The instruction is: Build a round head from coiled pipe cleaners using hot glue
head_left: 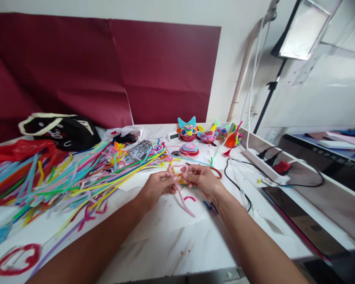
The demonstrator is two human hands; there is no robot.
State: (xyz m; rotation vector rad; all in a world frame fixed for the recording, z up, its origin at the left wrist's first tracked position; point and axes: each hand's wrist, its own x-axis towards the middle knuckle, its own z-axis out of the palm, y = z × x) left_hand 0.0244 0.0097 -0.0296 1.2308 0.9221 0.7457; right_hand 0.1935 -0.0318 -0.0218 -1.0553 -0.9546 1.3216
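Observation:
A pink pipe cleaner [185, 204] is bent into a loop between my two hands, its loose tail hanging down toward the table. My left hand [159, 184] pinches it at the left of the loop. On the other side, the fingertips of my right hand [201, 178] close on the same pipe cleaner. Something yellow and orange shows just behind the fingers, partly hidden. Below my hands lies a short curved bright-pink piece [189, 198]. A round, layered pink-and-blue pipe cleaner piece [189, 149] rests beyond them.
Loose coloured pipe cleaners [85, 177] spread over the left. Finished pipe cleaner figures, one with blue ears [187, 128], stand at the back beside a small white digital display [173, 136]. A power strip [266, 165], black cable [238, 185] and phone [304, 221] lie to the right.

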